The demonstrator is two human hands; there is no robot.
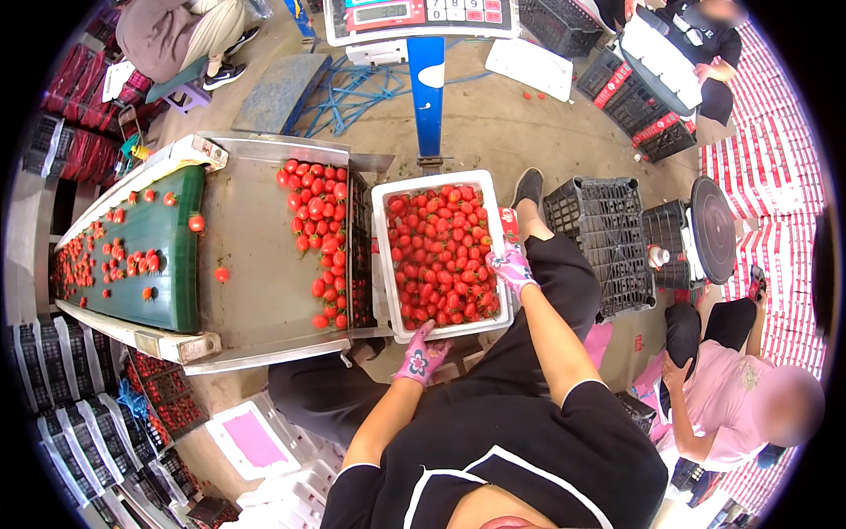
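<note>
A white foam box [382,256] filled with red cherry tomatoes [441,251] is right in front of me, between my legs. My left hand [421,355], in a pink glove with a flower pattern, grips its near wall, thumb up at the rim. On the box's right side my right hand [511,267], in a matching glove, is closed over the rim; some of its fingers are hidden. Just left of the box, more tomatoes [315,209] lie along the edge of a metal chute [256,273], beside a dark crate mostly hidden there.
A green conveyor belt [181,247] carrying scattered tomatoes leads to the chute. A blue post [426,106] with a scale [388,16] stands beyond the box. Black crates [604,238] sit to the right. A person in pink [727,406] sits at the lower right; others are farther off.
</note>
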